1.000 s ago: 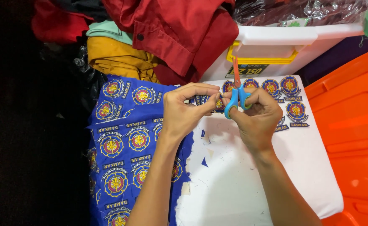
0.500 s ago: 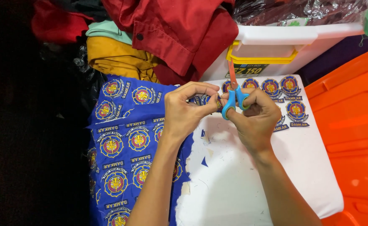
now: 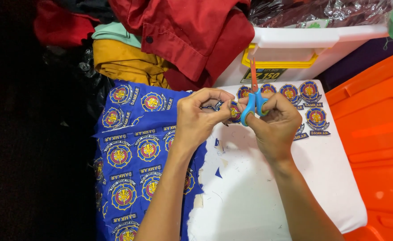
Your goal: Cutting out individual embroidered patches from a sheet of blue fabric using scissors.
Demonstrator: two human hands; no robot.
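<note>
At frame centre the left hand (image 3: 201,118) pinches a small round embroidered patch (image 3: 233,111), blue with a gold-and-red emblem. At three o'clock of it, the right hand (image 3: 274,127) is closed around blue-handled scissors (image 3: 254,100), orange blades pointing to twelve. Farther up lie cut patches (image 3: 310,91), a white plastic bin (image 3: 312,38) and red cloth (image 3: 183,31).

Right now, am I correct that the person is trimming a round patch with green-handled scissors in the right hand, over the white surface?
Not quite: the scissors in the right hand have blue handles, not green, as the head view shows. The left hand steadies the round patch over the white surface.
</note>
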